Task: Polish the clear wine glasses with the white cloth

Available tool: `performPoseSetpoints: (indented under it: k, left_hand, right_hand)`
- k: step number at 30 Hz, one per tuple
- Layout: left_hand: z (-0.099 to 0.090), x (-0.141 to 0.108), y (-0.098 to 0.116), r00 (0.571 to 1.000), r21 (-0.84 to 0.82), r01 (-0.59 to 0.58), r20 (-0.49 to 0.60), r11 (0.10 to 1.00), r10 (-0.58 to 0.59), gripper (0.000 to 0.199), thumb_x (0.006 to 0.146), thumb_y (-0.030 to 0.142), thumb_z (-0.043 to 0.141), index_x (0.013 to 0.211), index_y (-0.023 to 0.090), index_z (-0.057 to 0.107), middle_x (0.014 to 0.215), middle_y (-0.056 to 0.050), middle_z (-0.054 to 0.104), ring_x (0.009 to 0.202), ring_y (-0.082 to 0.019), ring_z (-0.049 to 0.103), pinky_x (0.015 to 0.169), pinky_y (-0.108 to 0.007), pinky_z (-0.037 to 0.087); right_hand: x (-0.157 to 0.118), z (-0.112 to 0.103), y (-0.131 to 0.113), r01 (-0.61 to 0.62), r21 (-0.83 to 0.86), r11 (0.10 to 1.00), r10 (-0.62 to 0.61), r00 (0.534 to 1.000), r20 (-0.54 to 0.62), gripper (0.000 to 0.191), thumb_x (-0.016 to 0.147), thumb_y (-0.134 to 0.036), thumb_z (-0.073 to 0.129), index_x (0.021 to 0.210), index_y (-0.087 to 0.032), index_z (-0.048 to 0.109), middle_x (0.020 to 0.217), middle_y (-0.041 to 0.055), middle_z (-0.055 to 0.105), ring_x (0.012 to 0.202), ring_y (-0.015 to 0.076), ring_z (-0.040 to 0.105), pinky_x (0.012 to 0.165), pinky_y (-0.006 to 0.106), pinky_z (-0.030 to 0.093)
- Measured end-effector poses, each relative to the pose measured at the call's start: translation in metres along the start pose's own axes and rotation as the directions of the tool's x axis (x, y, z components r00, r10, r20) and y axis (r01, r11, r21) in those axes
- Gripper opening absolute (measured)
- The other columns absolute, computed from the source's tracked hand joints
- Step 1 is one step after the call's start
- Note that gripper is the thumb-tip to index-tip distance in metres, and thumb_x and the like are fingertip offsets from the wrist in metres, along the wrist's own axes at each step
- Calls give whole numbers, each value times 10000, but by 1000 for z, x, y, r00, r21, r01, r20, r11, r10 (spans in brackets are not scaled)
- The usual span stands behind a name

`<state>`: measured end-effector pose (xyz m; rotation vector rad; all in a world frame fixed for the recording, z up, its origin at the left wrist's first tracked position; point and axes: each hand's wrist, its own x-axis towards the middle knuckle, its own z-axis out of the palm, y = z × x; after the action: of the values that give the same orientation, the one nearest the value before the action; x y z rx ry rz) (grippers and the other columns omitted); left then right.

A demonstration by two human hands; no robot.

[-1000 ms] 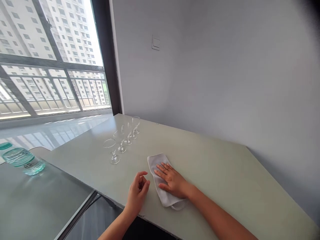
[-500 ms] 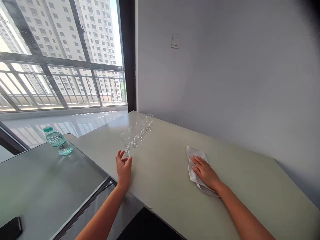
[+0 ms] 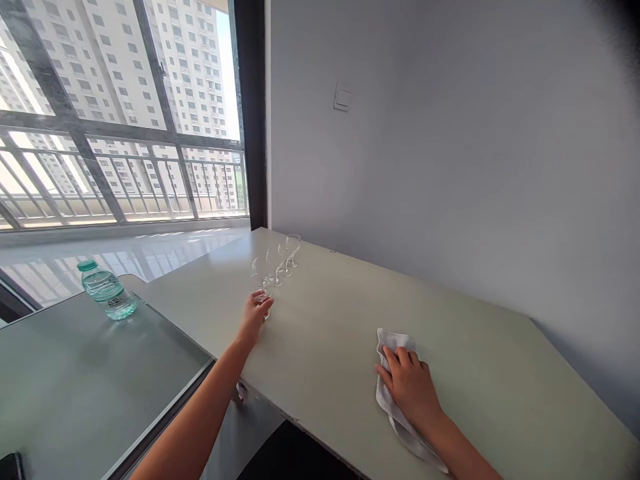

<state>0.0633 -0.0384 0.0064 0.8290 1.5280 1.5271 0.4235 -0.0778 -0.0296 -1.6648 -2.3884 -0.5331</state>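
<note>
Several clear stemmed glasses stand in a row on the pale table (image 3: pixel 320 327), the farthest glass (image 3: pixel 293 248) near the wall. My left hand (image 3: pixel 256 313) is closed around the nearest glass (image 3: pixel 261 293), whose base shows just below the fingers. To the right, my right hand (image 3: pixel 411 383) rests on a folded light grey cloth (image 3: pixel 397 341), fingers bent and pressing into it. The cloth lies on the table and trails under my right wrist.
A water bottle (image 3: pixel 107 292) with a green cap stands on a glass-topped table (image 3: pixel 95 373) at the left. Part of a dark phone (image 3: pixel 11 467) shows at the lower left. A grey wall (image 3: pixel 425 167) rises behind the pale table.
My left hand has closed on the nearest glass, which it was beside before. My right hand and the cloth have moved towards me, and the right fingers have bent.
</note>
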Motion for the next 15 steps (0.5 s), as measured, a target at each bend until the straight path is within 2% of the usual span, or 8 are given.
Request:
performPoseSetpoints:
  k: [2,5,8,9,11,13,14,15]
  left_hand:
    - [17,-7,0,994,36,-13,105,999,9,441,627,392,638,998,214,479,762,36,502,469,-30,394,426,-166,278]
    - [52,-15,1,961,56,-70,273,996,52,417,628,390,644,960,208,471,746,42,496,464,-28,394,435,-174,297]
    - [91,-15,4,903,57,-145,415,988,108,388,623,364,656,917,194,469,723,38,502,495,-40,422,466,-181,335]
    - [103,-14,4,885,61,-172,447,983,127,381,620,347,661,910,192,468,725,34,506,514,-45,437,478,-182,345]
    - [126,-10,3,853,65,-217,498,974,157,370,619,309,663,909,190,467,732,28,508,548,-54,457,505,-186,364]
    - [144,-5,-2,827,52,-234,536,971,170,373,628,282,654,933,190,461,726,30,502,557,-56,464,528,-192,377]
    - [152,-4,-5,816,44,-231,554,972,169,379,635,276,649,950,189,457,720,32,498,556,-56,465,536,-194,381]
    - [158,-3,-9,806,35,-225,568,974,166,386,641,272,643,965,188,451,714,35,493,555,-56,466,542,-197,383]
  right_hand:
    - [5,0,-7,6,23,1000,-6,1000,-28,263,854,-309,431,1007,-212,622,867,82,589,805,240,533,651,361,399]
    - [12,0,-7,-28,175,984,40,997,-64,251,859,-259,392,833,-209,637,814,64,601,780,222,533,664,342,386]
    - [20,0,4,-219,486,846,271,962,-38,330,860,-360,364,674,-188,575,664,38,580,645,182,520,607,311,386]
    - [23,1,8,-319,605,729,393,919,11,354,843,-412,380,616,-189,535,584,18,544,572,165,495,558,297,381]
    - [30,4,17,-460,816,349,614,771,173,373,770,-498,458,544,-201,457,472,-24,457,462,137,435,466,278,364]
    - [37,8,24,-399,909,-117,693,624,363,348,670,-513,565,546,-210,448,455,-37,450,438,138,443,429,284,390]
    - [41,10,26,-323,901,-291,690,581,432,326,628,-499,605,565,-211,465,469,-33,473,448,147,470,431,296,417]
    - [44,11,28,-257,878,-403,682,555,476,309,602,-483,628,587,-212,483,488,-27,497,466,159,498,442,308,444]
